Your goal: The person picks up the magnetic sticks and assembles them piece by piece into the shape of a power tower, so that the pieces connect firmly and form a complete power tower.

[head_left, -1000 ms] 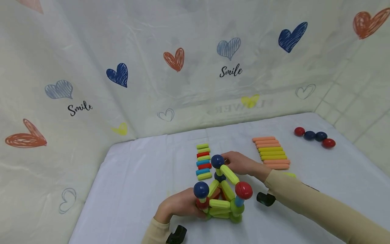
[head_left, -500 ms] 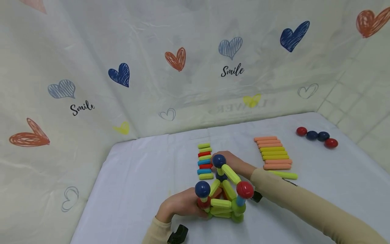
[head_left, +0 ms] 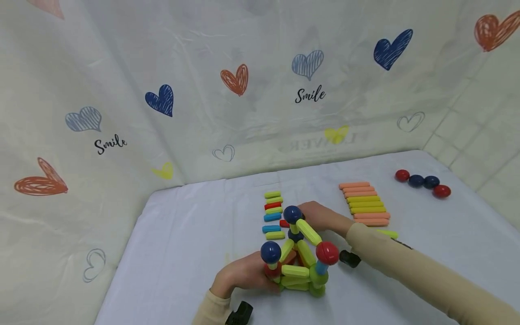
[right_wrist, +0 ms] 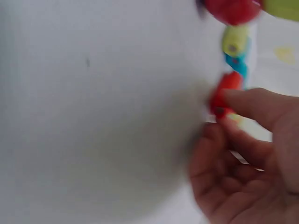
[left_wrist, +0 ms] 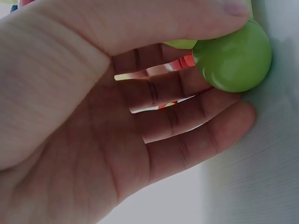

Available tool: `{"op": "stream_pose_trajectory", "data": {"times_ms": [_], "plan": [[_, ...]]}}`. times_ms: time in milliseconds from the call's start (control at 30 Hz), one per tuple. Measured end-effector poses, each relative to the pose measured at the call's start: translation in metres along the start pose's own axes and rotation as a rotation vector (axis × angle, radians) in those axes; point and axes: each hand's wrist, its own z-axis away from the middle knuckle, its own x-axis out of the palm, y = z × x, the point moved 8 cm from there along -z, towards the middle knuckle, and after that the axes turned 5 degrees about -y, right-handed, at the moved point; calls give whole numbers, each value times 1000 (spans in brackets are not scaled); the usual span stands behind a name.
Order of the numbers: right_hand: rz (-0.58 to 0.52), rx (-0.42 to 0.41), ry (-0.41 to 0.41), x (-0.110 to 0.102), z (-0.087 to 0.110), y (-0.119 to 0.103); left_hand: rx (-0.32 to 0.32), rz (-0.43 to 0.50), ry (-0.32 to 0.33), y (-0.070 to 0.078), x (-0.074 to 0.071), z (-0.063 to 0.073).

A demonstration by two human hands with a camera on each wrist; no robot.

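A model of magnetic sticks and balls [head_left: 295, 271] stands on the white cloth, mostly light green, with blue balls and a red ball on top. My left hand [head_left: 245, 271] holds its near left corner, thumb and fingers about a green ball [left_wrist: 238, 56] low on the model. Behind the model, my right hand [head_left: 321, 215] pinches a short red stick [right_wrist: 227, 91] between thumb and index finger. In the head view, the model partly hides the right fingers. The red stick has left a gap in the row of short coloured sticks [head_left: 272, 217].
Longer pink and yellow sticks [head_left: 364, 204] lie side by side at the right. A light green stick [head_left: 387, 234] shows partly behind the right sleeve. Farther back right are red and blue balls [head_left: 416, 180] in a line. A heart-printed curtain [head_left: 260, 113] hangs behind the table.
My right hand reached left to the row of short sticks, took hold of a red one, and drew it back to the right. The left hand stays on the model.
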Motion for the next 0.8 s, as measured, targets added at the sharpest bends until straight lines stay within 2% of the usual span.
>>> {"op": "stream_pose_trajectory", "data": {"times_ms": [100, 233, 400, 500, 567, 600, 667, 800], "plan": [[33, 26, -30, -6, 7, 9, 1, -5, -5, 1, 0, -1], [28, -33, 14, -12, 9, 11, 7, -18, -7, 2, 0, -1], [31, -85, 31, -4, 4, 8, 5, -1, -6, 1, 0, -1], [61, -81, 24, -2, 3, 6, 11, 2, -10, 1, 1, -1], [31, -85, 21, -4, 4, 4, 21, -2, -11, 2, 1, -1], [-19, -87, 20, -6, 6, 3, 25, -6, -15, 2, 1, -1], [-193, -77, 5, -9, 9, 3, 34, -6, -21, 2, 1, -1], [-639, -111, -74, -6, 18, -4, 30, -1, -22, 2, 0, -1]]}}
